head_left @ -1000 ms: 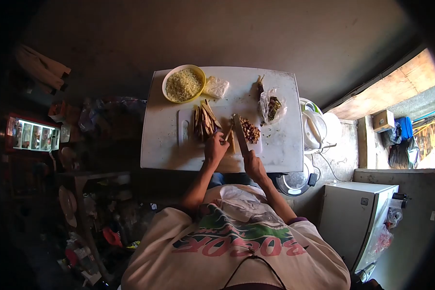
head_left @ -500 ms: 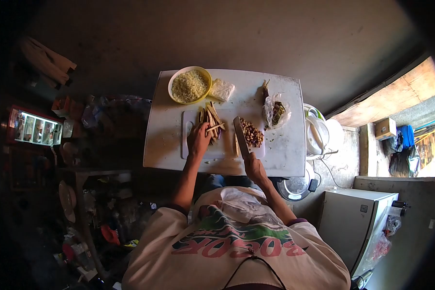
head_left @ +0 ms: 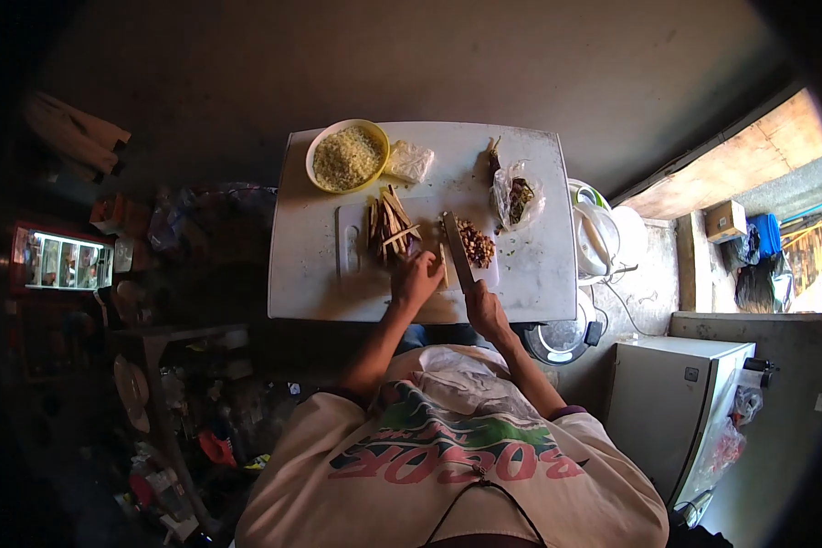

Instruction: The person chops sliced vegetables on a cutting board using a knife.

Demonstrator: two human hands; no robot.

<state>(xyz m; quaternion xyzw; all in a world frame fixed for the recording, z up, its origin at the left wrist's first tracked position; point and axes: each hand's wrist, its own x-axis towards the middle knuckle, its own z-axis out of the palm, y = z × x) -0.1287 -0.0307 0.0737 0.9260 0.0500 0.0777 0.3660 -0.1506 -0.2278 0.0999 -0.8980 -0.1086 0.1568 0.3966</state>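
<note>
My right hand (head_left: 487, 312) is wrapped around the handle of a broad knife (head_left: 459, 254), its blade pointing away from me. Left of the blade, my left hand (head_left: 417, 277) has its fingers bent and pressed against a pale eggplant strip (head_left: 443, 267) that lies alongside the knife. Beyond that hand, a pile of eggplant strips (head_left: 391, 219), some with dark purple skin, rests on the white cutting board (head_left: 349, 245). Diced eggplant (head_left: 478, 247) is heaped right of the blade. The undersides of my left fingers are hidden.
A yellow bowl (head_left: 347, 157) of pale chopped food stands at the table's far left, beside a small white packet (head_left: 410, 162). At right lie a whole dark eggplant (head_left: 493, 157) and a clear plastic bag (head_left: 518, 201) with greenish contents. A white fridge (head_left: 667, 402) stands to my right.
My left hand has left the strip pile and moved right and nearer, to the single strip beside the knife. One strip stays lying across the pile. The knife remains in my right hand.
</note>
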